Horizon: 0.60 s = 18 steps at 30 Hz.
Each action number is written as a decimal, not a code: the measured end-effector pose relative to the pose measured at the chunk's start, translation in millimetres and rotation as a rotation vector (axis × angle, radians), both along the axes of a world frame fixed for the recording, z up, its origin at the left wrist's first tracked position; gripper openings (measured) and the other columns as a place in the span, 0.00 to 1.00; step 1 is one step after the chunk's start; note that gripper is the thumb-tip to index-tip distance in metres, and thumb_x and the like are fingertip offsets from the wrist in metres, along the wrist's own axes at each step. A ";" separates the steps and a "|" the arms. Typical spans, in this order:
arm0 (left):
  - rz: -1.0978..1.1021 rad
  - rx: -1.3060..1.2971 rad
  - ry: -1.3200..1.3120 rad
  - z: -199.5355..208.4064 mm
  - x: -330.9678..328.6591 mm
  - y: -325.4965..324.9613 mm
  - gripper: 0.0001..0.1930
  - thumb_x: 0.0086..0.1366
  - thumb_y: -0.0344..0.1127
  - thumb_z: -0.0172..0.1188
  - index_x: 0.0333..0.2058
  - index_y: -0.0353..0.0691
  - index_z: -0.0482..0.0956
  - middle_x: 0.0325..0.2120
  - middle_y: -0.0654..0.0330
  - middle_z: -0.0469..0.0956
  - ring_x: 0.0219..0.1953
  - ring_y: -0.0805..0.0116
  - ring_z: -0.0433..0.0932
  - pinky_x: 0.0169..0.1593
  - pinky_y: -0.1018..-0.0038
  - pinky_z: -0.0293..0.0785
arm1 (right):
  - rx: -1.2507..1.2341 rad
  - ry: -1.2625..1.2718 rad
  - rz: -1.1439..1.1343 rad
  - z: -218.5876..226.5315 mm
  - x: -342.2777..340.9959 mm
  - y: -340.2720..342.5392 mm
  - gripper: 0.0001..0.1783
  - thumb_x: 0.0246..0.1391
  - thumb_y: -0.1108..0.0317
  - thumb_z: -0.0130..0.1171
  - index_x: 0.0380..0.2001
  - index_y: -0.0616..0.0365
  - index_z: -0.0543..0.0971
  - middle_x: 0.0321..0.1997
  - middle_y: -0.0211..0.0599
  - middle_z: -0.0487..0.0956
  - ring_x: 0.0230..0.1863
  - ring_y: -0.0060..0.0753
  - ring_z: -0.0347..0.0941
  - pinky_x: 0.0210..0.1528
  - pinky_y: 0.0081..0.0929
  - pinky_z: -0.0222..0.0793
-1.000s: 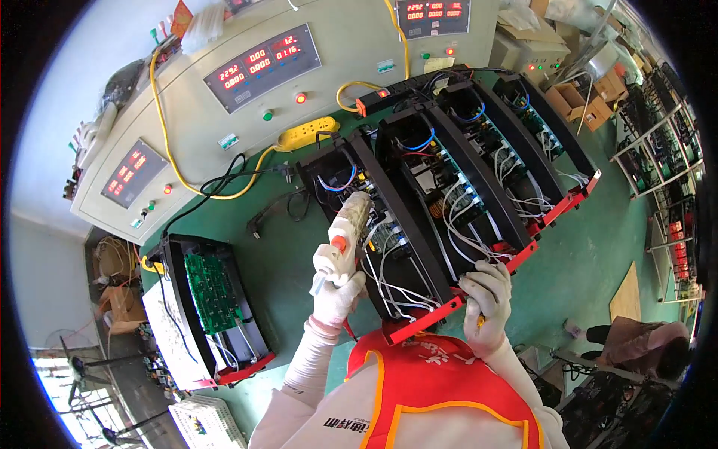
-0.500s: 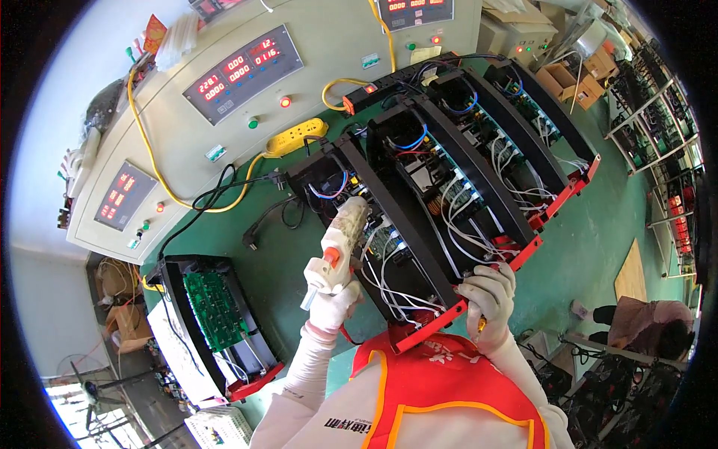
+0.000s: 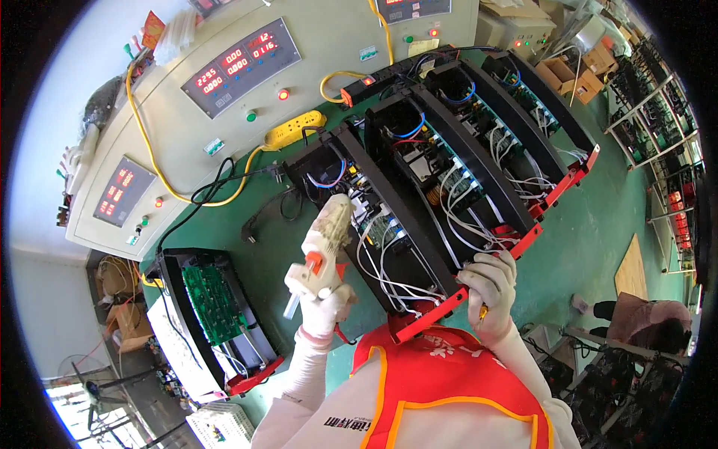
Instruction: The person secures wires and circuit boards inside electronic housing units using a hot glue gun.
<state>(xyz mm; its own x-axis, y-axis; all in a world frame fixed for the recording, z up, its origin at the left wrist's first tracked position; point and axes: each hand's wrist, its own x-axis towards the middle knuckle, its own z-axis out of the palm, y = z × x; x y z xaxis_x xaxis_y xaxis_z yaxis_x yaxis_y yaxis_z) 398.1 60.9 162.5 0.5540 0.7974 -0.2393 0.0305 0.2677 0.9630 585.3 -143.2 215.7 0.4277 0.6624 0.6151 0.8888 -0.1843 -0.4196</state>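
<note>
The left hand [image 3: 323,303] has its grip wrapped around a white glue-gun-like tool [image 3: 318,247] in the middle of the frame, its nose over the nearest black case [image 3: 396,213]; the right hand [image 3: 490,292], right of centre, is curled around a small yellow thing [image 3: 483,311], by the red front edge [image 3: 431,317]. The job looks part done; the nearest case has its board and white wires [image 3: 389,283] in, but its top is open; three more open cases run to the upper right; I cannot tell which spots are finished.
</note>
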 end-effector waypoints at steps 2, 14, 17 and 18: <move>-0.070 -0.072 -0.038 11.0 -16.9 -3.0 0.23 0.47 0.25 0.52 0.47 0.35 0.69 0.18 0.59 0.74 0.14 0.74 0.69 0.18 0.79 0.65 | -0.003 0.006 -0.010 1.8 1.4 0.4 0.08 0.48 0.73 0.55 0.33 0.52 0.79 0.36 0.32 0.78 0.43 0.40 0.74 0.54 0.43 0.60; -0.239 -0.115 0.064 30.5 -17.9 -22.8 0.19 0.50 0.24 0.53 0.44 0.37 0.73 0.18 0.64 0.74 0.14 0.80 0.67 0.19 0.82 0.62 | 0.013 0.003 0.008 -1.0 -1.8 0.8 0.08 0.53 0.69 0.52 0.34 0.54 0.79 0.36 0.34 0.78 0.44 0.41 0.73 0.56 0.43 0.59; -0.269 -0.106 0.070 25.0 -17.4 -18.1 0.19 0.50 0.24 0.54 0.44 0.37 0.73 0.18 0.64 0.75 0.14 0.79 0.68 0.19 0.81 0.64 | 0.016 -0.001 0.002 -0.4 -1.9 1.1 0.08 0.54 0.69 0.52 0.33 0.54 0.79 0.36 0.34 0.78 0.44 0.41 0.73 0.55 0.43 0.59; -0.285 -0.095 0.092 24.2 -17.4 -17.1 0.19 0.50 0.24 0.54 0.44 0.37 0.73 0.18 0.64 0.75 0.15 0.78 0.69 0.20 0.81 0.64 | 0.016 -0.001 0.000 0.2 -2.0 1.0 0.08 0.54 0.69 0.52 0.33 0.54 0.79 0.36 0.34 0.78 0.44 0.41 0.73 0.55 0.43 0.59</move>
